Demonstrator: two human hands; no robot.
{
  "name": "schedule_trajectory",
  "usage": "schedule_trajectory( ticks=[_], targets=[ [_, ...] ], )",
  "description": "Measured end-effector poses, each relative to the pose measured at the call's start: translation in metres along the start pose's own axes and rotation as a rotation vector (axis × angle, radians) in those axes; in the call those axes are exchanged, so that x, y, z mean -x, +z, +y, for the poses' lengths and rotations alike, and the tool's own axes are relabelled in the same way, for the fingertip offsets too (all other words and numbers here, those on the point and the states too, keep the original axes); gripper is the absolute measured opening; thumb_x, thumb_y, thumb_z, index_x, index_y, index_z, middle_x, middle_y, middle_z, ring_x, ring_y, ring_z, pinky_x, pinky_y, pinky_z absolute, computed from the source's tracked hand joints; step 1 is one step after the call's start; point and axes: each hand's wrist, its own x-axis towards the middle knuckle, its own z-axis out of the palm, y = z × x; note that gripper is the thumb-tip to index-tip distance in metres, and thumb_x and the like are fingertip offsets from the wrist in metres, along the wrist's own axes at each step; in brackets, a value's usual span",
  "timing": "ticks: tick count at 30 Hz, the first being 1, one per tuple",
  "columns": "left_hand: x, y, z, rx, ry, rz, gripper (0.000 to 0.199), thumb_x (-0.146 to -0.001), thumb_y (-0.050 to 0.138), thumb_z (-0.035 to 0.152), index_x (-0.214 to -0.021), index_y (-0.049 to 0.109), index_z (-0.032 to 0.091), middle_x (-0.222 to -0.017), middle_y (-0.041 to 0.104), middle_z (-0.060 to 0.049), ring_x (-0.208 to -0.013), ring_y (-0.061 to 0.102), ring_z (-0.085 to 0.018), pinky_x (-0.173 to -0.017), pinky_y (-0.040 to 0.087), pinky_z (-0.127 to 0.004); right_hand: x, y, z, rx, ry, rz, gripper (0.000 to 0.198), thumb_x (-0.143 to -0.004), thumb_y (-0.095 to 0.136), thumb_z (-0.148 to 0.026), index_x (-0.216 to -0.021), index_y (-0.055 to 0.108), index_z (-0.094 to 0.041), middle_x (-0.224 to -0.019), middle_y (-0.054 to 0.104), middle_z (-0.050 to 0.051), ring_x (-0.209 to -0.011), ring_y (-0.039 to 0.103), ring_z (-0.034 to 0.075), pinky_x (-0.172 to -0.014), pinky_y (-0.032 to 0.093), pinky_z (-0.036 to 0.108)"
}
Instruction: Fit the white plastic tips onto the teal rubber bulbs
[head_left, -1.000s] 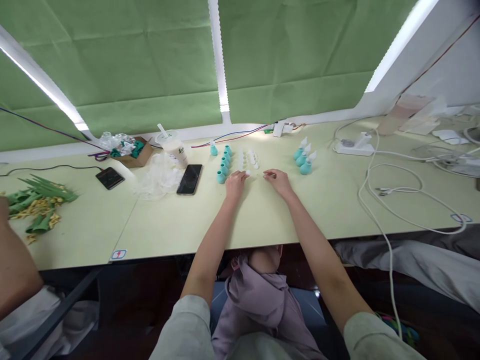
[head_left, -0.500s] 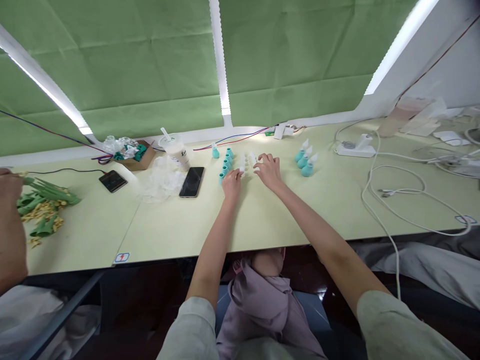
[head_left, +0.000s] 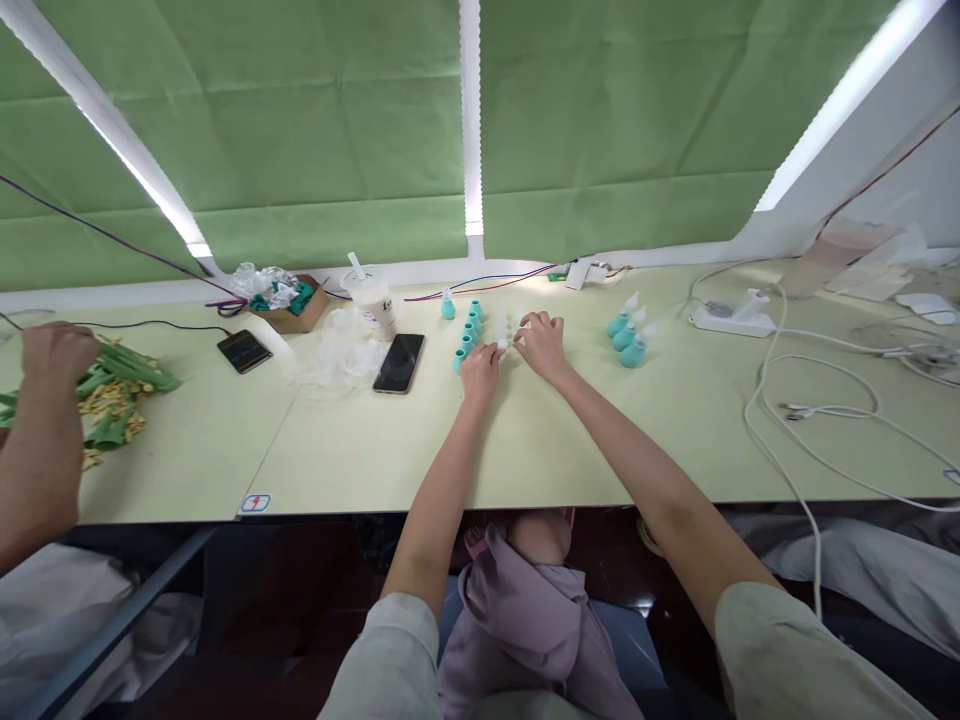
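Observation:
My left hand lies low over the table, its fingers pinched at a small white piece. Just to its right, my right hand has its thumb and fingers drawn together. Whatever lies between those fingertips is too small to make out. Small white pieces stand in rows between and behind my hands. Left of them runs a row of teal open-necked bulbs, partly covered at the near end by my left hand. Farther right are three teal bulbs with pale pointed tips. One more tipped bulb stands behind the row.
A phone, a plastic bag, a drink cup and a cardboard box are to the left. Another person's hand works over green-and-yellow items. A power strip and loose white cables lie right.
The view has shifted, so the table things sit farther right. My right fingers have drawn together from a wider spread. At left, the other person's hand has come farther into view.

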Motion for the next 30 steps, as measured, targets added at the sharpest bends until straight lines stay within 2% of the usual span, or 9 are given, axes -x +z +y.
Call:
schedule_trajectory(
  ticks=[5, 8, 10, 15, 20, 23, 30],
  targets=[
    [0.001, -0.002, 0.001, 0.001, -0.001, -0.057, 0.025, -0.093, 0.041, 0.026, -0.100, 0.065, 0.025, -0.091, 0.065, -0.003, -0.086, 0.058, -0.014, -0.066, 0.034, -0.022, 0.004, 0.000, 0.036, -0.507, 0.347, 0.132, 0.016, -0.077, 0.057, -0.028, -0.082, 0.068, -0.018, -0.084, 0.069, 0.005, -0.072, 0.056, 0.016, -0.076, 0.041, 0.032],
    [0.002, -0.002, 0.000, -0.015, 0.016, -0.105, 0.028, -0.092, 0.039, 0.016, -0.102, 0.064, 0.026, -0.096, 0.065, -0.003, -0.090, 0.057, -0.014, -0.064, 0.033, -0.021, 0.018, 0.008, 0.060, -0.632, 0.522, 0.167, 0.018, -0.071, 0.060, -0.025, -0.084, 0.069, -0.017, -0.080, 0.070, 0.004, -0.068, 0.059, 0.016, -0.073, 0.045, 0.029],
    [0.002, -0.001, 0.000, -0.022, 0.030, -0.120, 0.030, -0.090, 0.040, 0.013, -0.103, 0.063, 0.026, -0.098, 0.064, -0.003, -0.092, 0.057, -0.014, -0.063, 0.033, -0.021, 0.026, 0.014, 0.069, -0.652, 0.587, 0.154, 0.021, -0.071, 0.060, -0.025, -0.088, 0.070, -0.018, -0.080, 0.071, 0.004, -0.068, 0.061, 0.016, -0.074, 0.046, 0.029],
    [0.001, 0.002, 0.000, -0.031, 0.042, -0.116, 0.026, -0.091, 0.041, 0.019, -0.102, 0.064, 0.026, -0.098, 0.064, -0.002, -0.094, 0.056, -0.014, -0.063, 0.034, -0.021, 0.026, 0.018, 0.064, -0.580, 0.605, 0.032, 0.015, -0.072, 0.061, -0.030, -0.081, 0.071, -0.023, -0.082, 0.072, 0.001, -0.077, 0.064, 0.016, -0.073, 0.045, 0.028],
    [0.000, 0.004, -0.002, -0.043, 0.044, -0.097, 0.024, -0.092, 0.043, 0.030, -0.099, 0.065, 0.026, -0.094, 0.065, -0.003, -0.093, 0.057, -0.014, -0.064, 0.035, -0.022, 0.011, 0.017, 0.055, -0.305, 0.553, -0.037, 0.014, -0.076, 0.060, -0.034, -0.079, 0.071, -0.027, -0.079, 0.072, 0.000, -0.082, 0.062, 0.019, -0.084, 0.037, 0.035],
    [0.000, 0.006, -0.003, -0.034, 0.057, -0.077, 0.024, -0.092, 0.044, 0.033, -0.096, 0.066, 0.026, -0.091, 0.065, -0.002, -0.091, 0.057, -0.015, -0.062, 0.034, -0.022, 0.009, 0.022, 0.053, -0.208, 0.519, -0.043, 0.015, -0.076, 0.059, -0.034, -0.080, 0.072, -0.027, -0.082, 0.072, 0.002, -0.088, 0.059, 0.022, -0.085, 0.033, 0.038],
    [0.000, 0.009, -0.004, -0.027, 0.076, -0.072, 0.027, -0.091, 0.043, 0.037, -0.094, 0.066, 0.025, -0.091, 0.064, -0.002, -0.089, 0.057, -0.013, -0.061, 0.034, -0.021, 0.011, 0.027, 0.057, -0.283, 0.576, -0.047, 0.015, -0.074, 0.061, -0.035, -0.084, 0.071, -0.030, -0.088, 0.072, 0.000, -0.090, 0.057, 0.021, -0.084, 0.030, 0.037]
  ],
)
